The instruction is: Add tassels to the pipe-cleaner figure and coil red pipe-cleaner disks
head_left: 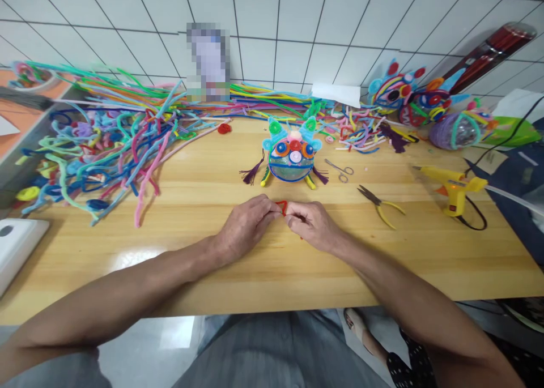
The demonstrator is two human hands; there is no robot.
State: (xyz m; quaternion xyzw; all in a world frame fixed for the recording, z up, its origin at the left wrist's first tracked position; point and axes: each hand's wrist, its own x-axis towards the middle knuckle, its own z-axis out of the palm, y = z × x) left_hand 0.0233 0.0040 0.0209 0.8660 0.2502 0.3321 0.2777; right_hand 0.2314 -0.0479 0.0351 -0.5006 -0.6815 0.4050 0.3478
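My left hand (249,224) and my right hand (312,222) meet above the middle of the table, fingers closed in a pinch. Between them is a red pipe cleaner (283,207), bent into a small angular loop; both hands grip it. A bit of red also shows below my right fingers. Just beyond the hands stands a colourful lion-like head (291,170) made of pipe cleaners around a clear body, with green and blue ears, round eyes and dark purple tassels at its sides.
Loose pipe cleaners (123,133) heap at the left. To the right lie small scissors (341,171), yellow-handled pliers (380,205) and a yellow glue gun (457,190) with a cord. More decorated heads (393,93) and a red flask (488,54) stand at the back right. A person's foot (357,325) shows below the table.
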